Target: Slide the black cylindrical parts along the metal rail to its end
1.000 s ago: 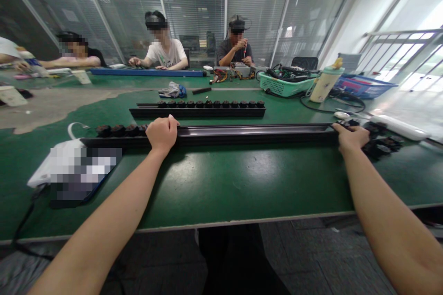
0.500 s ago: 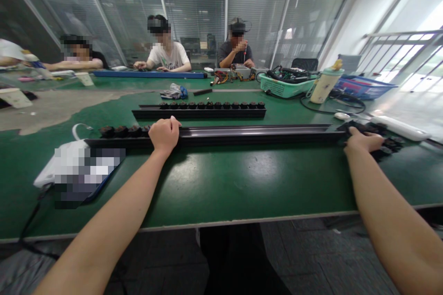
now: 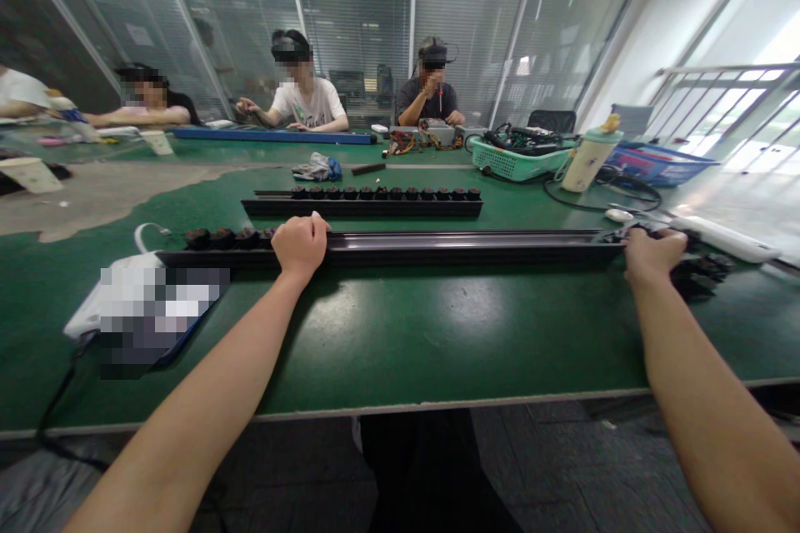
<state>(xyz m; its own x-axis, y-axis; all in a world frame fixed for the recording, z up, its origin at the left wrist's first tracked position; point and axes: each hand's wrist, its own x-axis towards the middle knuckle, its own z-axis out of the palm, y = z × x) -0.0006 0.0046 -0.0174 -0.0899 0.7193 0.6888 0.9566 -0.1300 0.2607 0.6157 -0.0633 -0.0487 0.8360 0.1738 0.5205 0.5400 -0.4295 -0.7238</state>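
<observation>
A long black metal rail (image 3: 462, 243) lies across the green table in front of me. My left hand (image 3: 301, 248) is closed around it left of the middle, beside a row of round black modules (image 3: 222, 238) sitting in its left end. At the rail's right end my right hand (image 3: 653, 254) has its fingers curled round a small black part (image 3: 638, 231), mostly hidden by the hand. Several loose black parts (image 3: 703, 273) lie just to the right of that hand. Farther back stands a shorter black rail (image 3: 362, 206) lined with several similar black modules.
Left of the rail are a white box with a cable (image 3: 118, 291) and a phone (image 3: 187, 325). A green basket (image 3: 522, 160), a cream bottle (image 3: 587, 162) and a blue basket (image 3: 666, 162) stand at the back right. Co-workers sit across the table behind a blue bar (image 3: 275, 136).
My right hand has shifted slightly and its fingers have turned around the rail's right end. My left hand keeps its place on the rail. The view has moved a little.
</observation>
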